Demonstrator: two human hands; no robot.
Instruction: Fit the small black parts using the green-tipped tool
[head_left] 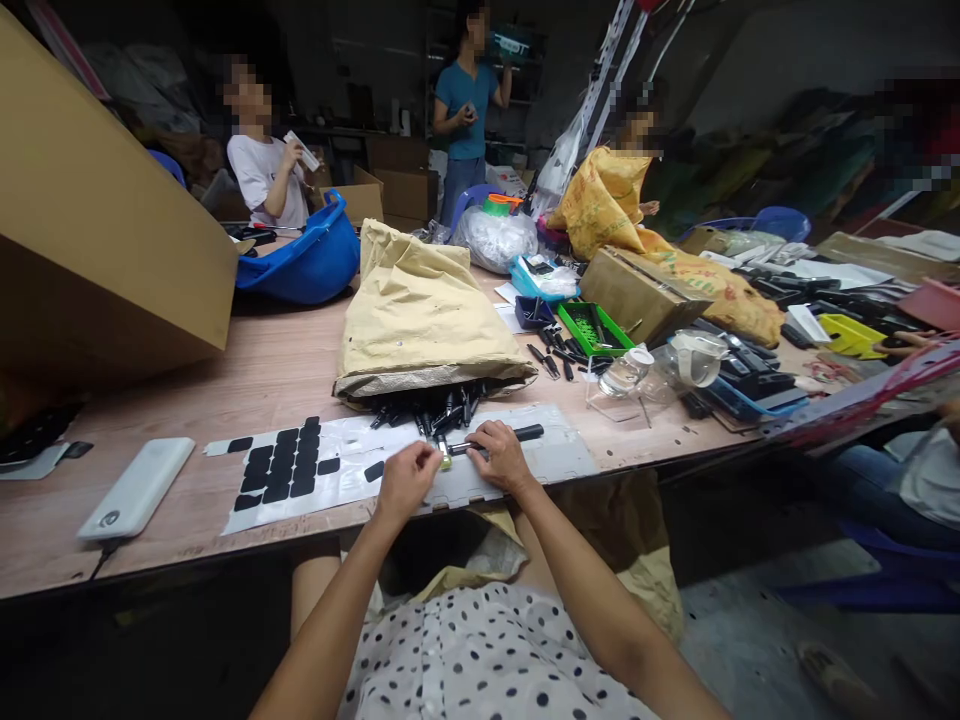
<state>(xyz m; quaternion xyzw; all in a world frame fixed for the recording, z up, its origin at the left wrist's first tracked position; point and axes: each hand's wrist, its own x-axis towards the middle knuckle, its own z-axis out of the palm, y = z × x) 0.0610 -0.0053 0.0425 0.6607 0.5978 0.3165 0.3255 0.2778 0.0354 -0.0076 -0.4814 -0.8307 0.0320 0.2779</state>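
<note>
My right hand [499, 455] is closed around a slim tool with a black handle [531, 432], lying low over a pale board [559, 450] at the table's front edge. At the tool's left end is a short shiny, yellowish head [445, 460]; its exact kind is unclear. My left hand [409, 482] pinches at that end, fingertips partly hidden. Left of it lies a white backing sheet [337, 445] with several black rounded stickers [279, 465]. Just behind my hands, many similar black pieces [420, 410] spill from the mouth of a tan paper sack [427, 310].
A white power bank [139, 490] with a cable and a large cardboard box [112, 200] stand left. Behind are a blue basin [307, 255] and co-workers. To the right are a green tray [596, 330], a clear jar [626, 372] and a brown carton [637, 290].
</note>
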